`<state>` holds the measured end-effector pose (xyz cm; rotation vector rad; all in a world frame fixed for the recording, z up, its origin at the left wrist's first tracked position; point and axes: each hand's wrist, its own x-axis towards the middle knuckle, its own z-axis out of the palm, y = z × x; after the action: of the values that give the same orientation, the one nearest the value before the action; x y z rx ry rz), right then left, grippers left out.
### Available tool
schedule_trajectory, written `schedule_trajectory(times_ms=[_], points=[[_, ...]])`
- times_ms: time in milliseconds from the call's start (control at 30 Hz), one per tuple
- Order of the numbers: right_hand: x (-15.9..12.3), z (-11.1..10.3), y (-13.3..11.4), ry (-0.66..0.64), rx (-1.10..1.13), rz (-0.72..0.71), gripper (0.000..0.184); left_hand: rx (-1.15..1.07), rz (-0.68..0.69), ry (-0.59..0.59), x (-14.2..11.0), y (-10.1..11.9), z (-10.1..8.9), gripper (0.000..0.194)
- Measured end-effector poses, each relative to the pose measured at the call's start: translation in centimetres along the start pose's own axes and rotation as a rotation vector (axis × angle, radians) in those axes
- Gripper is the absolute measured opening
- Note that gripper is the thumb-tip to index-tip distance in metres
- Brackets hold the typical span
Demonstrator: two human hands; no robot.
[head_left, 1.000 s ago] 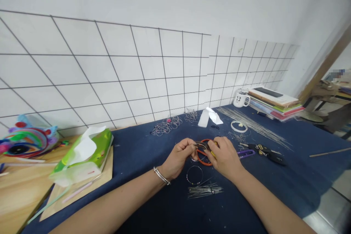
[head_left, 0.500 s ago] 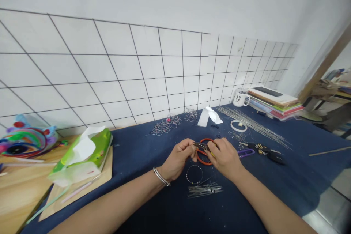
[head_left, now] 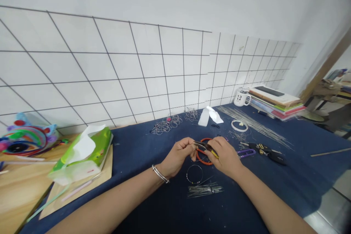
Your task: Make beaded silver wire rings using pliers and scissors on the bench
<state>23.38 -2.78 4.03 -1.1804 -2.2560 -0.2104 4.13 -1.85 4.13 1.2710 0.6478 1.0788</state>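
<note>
My left hand [head_left: 181,155], with a silver bangle on its wrist, pinches a thin wire [head_left: 202,146] bent in a curve. In my right hand [head_left: 225,156] are pliers [head_left: 214,152] with yellow on the handles, their dark jaws meeting the wire close to my left fingertips. Behind both hands an orange ring-shaped thing [head_left: 201,159] lies on the cloth, partly covered. Just below them rests a thin wire hoop [head_left: 187,174] with a few small beads. Nearer to me is a bundle of short straight wires [head_left: 204,190].
Tangled wire loops [head_left: 166,125] lie near the wall. To the right are purple-handled snips [head_left: 246,153], black pliers [head_left: 264,148], a white ring [head_left: 232,124] and long wires [head_left: 255,124]. A mug [head_left: 241,98] stands by stacked books [head_left: 276,102]; a green tissue pack [head_left: 101,150] sits left.
My right hand has tilted slightly around the pliers, showing more of the yellow handle. The left hand keeps its pinch. The whole view has shifted a little.
</note>
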Motion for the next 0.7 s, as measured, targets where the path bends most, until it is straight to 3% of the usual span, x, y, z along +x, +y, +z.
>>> schedule_trajectory(times_ms=[467, 700], points=[[0.4, -0.8, 0.4, -0.002, -0.077, -0.098, 0.019, -0.124, -0.160, -0.245, 0.8, 0.2, -1.8, 0.014], [0.1, -0.2, 0.6, 0.061, -0.068, -0.133, 0.017, -0.121, -0.136, -0.235, 0.8, 0.4, -1.9, 0.014]])
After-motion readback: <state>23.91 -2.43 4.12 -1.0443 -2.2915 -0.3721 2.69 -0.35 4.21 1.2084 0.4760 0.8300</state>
